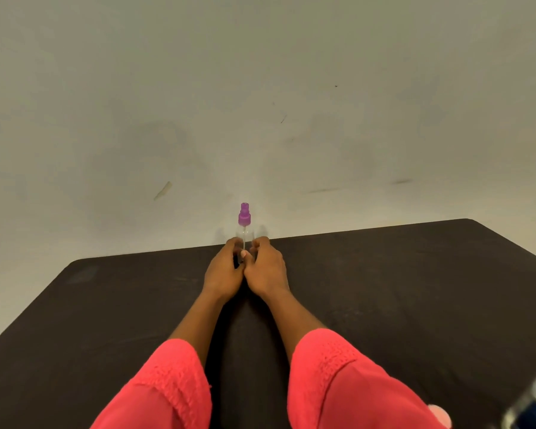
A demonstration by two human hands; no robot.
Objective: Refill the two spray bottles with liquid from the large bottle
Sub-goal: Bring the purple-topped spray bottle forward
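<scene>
Pale, scuffed wall [260,103] is seen behind a dark table [415,289]; 1 spray bottle [244,230] is stood upright at the far edge, clasped low on its body by the left hand [225,269] and right hand [266,267], presumably for steadying before the head is unscrewed. Its body is clear and appears nearly empty; its pump head [244,213] is purple and fitted; a blurred object [532,400], possibly the large bottle, is cut off at the lower right corner.

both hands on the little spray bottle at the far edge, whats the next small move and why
Probably steady the clear body with the left hand and twist off the purple spray top with the right hand. The spray bottle stands upright with its top on, so nothing can be poured in yet.
</scene>
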